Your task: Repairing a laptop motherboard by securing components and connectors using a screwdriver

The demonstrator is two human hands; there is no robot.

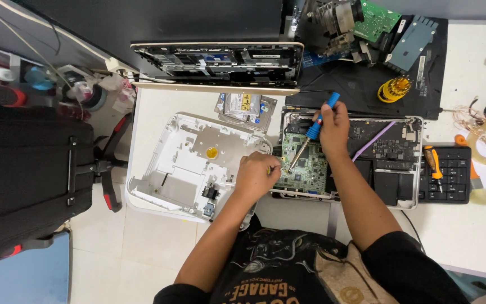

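Two hands work over a green circuit board [305,163]: the right hand [334,125] is wrapped around a blue-handled screwdriver [314,130] whose tip meets the board below the grip, while the left hand [257,175], fingers curled together, pinches the board's left edge beside a white plastic casing [184,163].

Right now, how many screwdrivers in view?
2. A blue-handled screwdriver in the right hand, tip on the green circuit board; an orange-and-black one lying on the black keypad. Others may be hidden in the clutter.
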